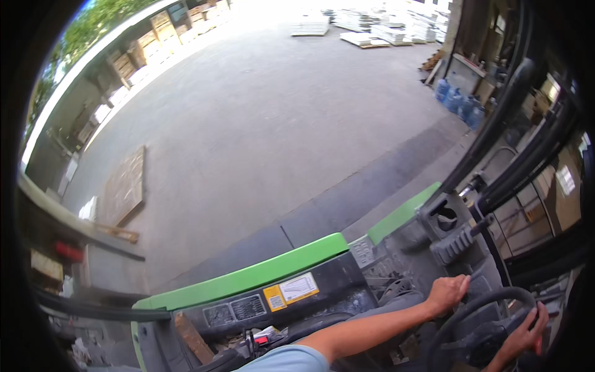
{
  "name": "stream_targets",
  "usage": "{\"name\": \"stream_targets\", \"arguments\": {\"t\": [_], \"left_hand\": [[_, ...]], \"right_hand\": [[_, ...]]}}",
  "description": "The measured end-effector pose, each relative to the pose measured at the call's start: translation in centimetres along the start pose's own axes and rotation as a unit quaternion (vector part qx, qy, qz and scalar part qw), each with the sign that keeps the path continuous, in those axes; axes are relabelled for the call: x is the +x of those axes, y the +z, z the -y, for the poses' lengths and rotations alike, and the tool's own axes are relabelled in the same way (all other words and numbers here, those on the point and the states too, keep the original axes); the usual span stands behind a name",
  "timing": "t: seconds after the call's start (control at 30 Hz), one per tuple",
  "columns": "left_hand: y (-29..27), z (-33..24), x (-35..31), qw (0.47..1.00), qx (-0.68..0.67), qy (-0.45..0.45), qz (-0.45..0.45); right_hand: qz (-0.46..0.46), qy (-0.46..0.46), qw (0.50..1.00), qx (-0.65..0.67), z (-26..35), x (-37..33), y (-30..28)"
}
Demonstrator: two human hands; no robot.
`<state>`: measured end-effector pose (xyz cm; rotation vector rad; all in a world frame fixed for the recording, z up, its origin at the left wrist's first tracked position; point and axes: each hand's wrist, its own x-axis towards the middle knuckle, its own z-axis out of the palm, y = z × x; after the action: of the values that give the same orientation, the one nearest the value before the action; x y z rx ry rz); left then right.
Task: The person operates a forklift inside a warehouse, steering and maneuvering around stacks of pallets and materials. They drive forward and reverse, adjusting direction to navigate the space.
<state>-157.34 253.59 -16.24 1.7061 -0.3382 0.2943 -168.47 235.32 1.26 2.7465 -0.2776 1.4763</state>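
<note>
My left arm, in a light blue sleeve, stretches across from the bottom middle. My left hand (447, 294) is closed just beyond the far-left side of the black steering wheel (444, 322), above the dark console. What its curled fingers hold, if anything, is hidden. At the lower right, my right hand (525, 335) is wrapped round the right part of the wheel rim. Something small and red shows beside its fingers. The wheel's lower part runs out of the picture.
A green-edged vehicle body (248, 279) with a yellow-and-white label surrounds me. Black posts (496, 124) rise at right. Beyond lie a concrete floor (260, 130), a leaning wooden board (127, 186), blue water jugs (455, 99), white stacks (390, 31) and wooden crates (145, 46). A wood block (193, 338) sits lower left.
</note>
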Motion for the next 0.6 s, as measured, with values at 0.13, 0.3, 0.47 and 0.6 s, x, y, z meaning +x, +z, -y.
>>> {"name": "stream_targets", "arguments": {"t": [0.13, 0.3, 0.47, 0.6], "left_hand": [[-2.7, 1.3, 4.9, 0.999, 0.051, -0.002, 0.012], [-1.3, -0.4, 7.3, 0.997, 0.028, -0.012, 0.065], [-1.3, -0.7, 9.2, 0.988, 0.064, -0.05, 0.134], [-0.4, -1.7, 10.8, 0.988, 0.01, -0.043, 0.148]], "right_hand": [[-0.04, 0.044, 0.996, 0.067, 7.1, 4.0, 3.9], [-0.04, 0.059, 0.992, 0.107, 5.2, 5.9, 2.5], [-0.013, 0.136, 0.976, 0.172, 2.4, 2.0, -1.9], [0.014, 0.189, 0.981, -0.03, -3.1, -3.9, -7.5]]}}
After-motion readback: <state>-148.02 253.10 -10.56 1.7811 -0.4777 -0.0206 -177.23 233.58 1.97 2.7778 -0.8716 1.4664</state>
